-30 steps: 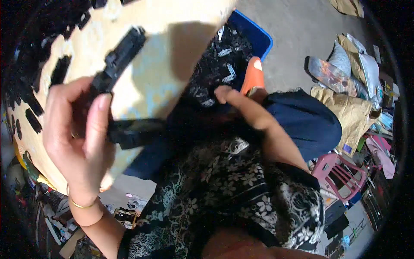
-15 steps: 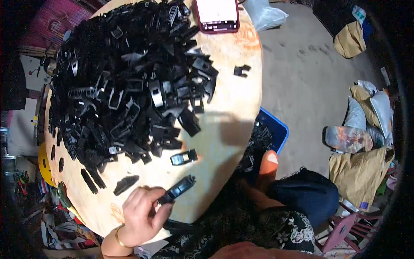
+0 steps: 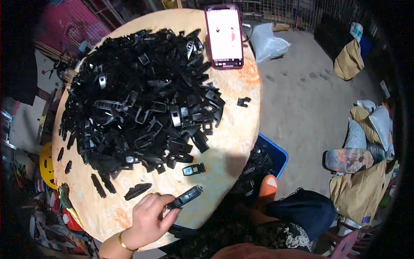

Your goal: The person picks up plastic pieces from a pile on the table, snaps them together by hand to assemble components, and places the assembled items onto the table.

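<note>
My left hand [image 3: 152, 220], with a gold bangle at the wrist, pinches a long black plastic part [image 3: 186, 197] at one end above the near edge of the round table [image 3: 224, 125]. My thumb and fingers cover that end. Just beyond it lies a small black plastic frame [image 3: 194, 169] with an opening through it. A large heap of black plastic pieces [image 3: 133, 103] covers the left and middle of the table. Beside my hand rests a dark oblong piece [image 3: 138, 190]. My right hand does not show.
A phone [image 3: 225, 39] with a lit screen stands at the table's far side. One small black piece [image 3: 243, 102] lies near the right edge. Below that edge sits a blue bin [image 3: 282, 160] with black pieces. Paper bags [image 3: 358, 190] and a skateboard deck [image 3: 348, 160] are at the right.
The view has tilted up, so the heap appears lower and more of the phone shows. My left hand still holds the black plastic part, now turned slightly flatter.
</note>
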`<state>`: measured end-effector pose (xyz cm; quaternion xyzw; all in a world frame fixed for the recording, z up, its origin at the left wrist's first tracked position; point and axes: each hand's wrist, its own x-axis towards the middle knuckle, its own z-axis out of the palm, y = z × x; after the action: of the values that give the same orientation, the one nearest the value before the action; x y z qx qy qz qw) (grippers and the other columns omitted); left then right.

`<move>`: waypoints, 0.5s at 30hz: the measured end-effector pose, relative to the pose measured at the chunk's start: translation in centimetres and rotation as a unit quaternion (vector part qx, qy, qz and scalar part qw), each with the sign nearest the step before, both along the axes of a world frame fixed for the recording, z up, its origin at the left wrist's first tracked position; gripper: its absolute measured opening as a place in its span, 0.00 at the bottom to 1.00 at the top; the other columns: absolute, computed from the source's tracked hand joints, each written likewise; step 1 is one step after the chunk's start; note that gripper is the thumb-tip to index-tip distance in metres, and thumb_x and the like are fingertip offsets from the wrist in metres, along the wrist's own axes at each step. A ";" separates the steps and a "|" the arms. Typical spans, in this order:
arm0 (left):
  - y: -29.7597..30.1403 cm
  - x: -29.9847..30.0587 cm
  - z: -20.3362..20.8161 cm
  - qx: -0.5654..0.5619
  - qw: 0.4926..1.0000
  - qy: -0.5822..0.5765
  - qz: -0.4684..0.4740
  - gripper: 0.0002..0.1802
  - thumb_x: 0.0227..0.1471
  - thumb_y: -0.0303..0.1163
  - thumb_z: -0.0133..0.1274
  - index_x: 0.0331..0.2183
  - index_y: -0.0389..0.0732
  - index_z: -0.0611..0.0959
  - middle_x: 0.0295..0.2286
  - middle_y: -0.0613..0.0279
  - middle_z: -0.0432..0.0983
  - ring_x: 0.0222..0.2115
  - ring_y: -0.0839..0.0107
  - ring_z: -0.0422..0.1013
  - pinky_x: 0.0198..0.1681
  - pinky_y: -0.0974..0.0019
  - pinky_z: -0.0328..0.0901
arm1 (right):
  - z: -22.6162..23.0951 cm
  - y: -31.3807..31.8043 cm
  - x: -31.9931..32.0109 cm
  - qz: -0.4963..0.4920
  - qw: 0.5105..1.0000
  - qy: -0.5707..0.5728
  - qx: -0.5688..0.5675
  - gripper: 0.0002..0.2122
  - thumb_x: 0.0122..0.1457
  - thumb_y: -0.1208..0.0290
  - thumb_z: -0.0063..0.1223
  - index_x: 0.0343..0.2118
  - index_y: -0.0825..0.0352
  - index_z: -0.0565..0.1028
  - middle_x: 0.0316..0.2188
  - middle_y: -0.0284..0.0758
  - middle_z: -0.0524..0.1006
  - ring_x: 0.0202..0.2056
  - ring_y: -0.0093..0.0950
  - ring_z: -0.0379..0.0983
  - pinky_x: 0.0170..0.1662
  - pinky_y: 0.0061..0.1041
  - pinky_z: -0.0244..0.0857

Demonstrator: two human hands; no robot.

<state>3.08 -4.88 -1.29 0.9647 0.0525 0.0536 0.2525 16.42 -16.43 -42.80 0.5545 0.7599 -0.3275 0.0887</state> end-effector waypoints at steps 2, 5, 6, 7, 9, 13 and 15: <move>-0.2 -0.6 -0.2 -0.003 1.000 -0.004 0.008 0.13 0.42 0.29 0.63 0.33 0.39 0.79 0.20 0.60 0.69 0.19 0.64 0.66 0.22 0.64 0.61 | 1.6 -0.8 -0.8 0.024 0.999 -0.011 -0.020 0.12 0.43 0.62 0.58 0.21 0.69 0.79 0.26 0.43 0.80 0.26 0.41 0.76 0.31 0.43 0.69; -0.3 -1.3 -0.6 0.024 0.999 -0.021 0.012 0.13 0.44 0.32 0.62 0.33 0.39 0.79 0.22 0.58 0.71 0.21 0.60 0.69 0.25 0.62 0.64 | 3.2 -4.0 -3.0 0.063 0.996 -0.024 -0.064 0.13 0.43 0.62 0.58 0.22 0.69 0.80 0.26 0.43 0.80 0.27 0.41 0.76 0.32 0.44 0.69; -0.2 0.0 -1.3 0.013 1.000 -0.025 -0.006 0.13 0.44 0.31 0.61 0.33 0.39 0.79 0.23 0.57 0.72 0.23 0.58 0.70 0.26 0.61 0.65 | 3.5 -5.8 -3.5 0.056 0.994 -0.014 -0.091 0.13 0.43 0.62 0.58 0.22 0.69 0.80 0.26 0.44 0.80 0.27 0.42 0.76 0.32 0.44 0.69; -0.1 -0.3 -1.2 0.014 0.999 -0.034 -0.002 0.12 0.43 0.31 0.61 0.33 0.38 0.79 0.23 0.56 0.72 0.23 0.58 0.70 0.26 0.60 0.65 | 3.7 -6.4 -4.0 0.064 0.992 -0.016 -0.105 0.13 0.43 0.61 0.58 0.22 0.69 0.80 0.27 0.44 0.80 0.28 0.42 0.76 0.32 0.44 0.69; -0.2 -1.0 -1.2 0.000 0.999 -0.050 0.009 0.12 0.43 0.29 0.61 0.33 0.38 0.79 0.23 0.56 0.72 0.24 0.58 0.70 0.27 0.60 0.65 | 3.2 -7.7 -6.7 0.081 0.987 -0.015 -0.135 0.14 0.43 0.61 0.58 0.23 0.70 0.80 0.27 0.44 0.80 0.28 0.42 0.76 0.33 0.45 0.69; 0.8 -1.5 -0.8 -0.008 0.996 -0.092 -0.014 0.09 0.43 0.27 0.61 0.31 0.38 0.80 0.21 0.55 0.70 0.23 0.56 0.69 0.26 0.59 0.64 | 24.2 -6.4 -0.2 0.093 0.956 0.208 -0.182 0.14 0.48 0.62 0.53 0.25 0.72 0.78 0.21 0.48 0.76 0.28 0.44 0.74 0.34 0.43 0.65; 1.4 -1.3 -0.9 0.001 0.995 -0.096 -0.021 0.09 0.43 0.27 0.61 0.30 0.38 0.80 0.21 0.54 0.70 0.25 0.54 0.69 0.28 0.57 0.64 | 37.2 -7.5 2.7 -0.079 0.948 0.291 -0.106 0.11 0.50 0.67 0.51 0.25 0.72 0.76 0.17 0.44 0.74 0.21 0.36 0.72 0.26 0.35 0.64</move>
<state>1.77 -3.48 -2.16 0.9562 0.0074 0.1410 0.2564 19.07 -23.89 -5.57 0.4806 0.6676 -0.5591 -0.1036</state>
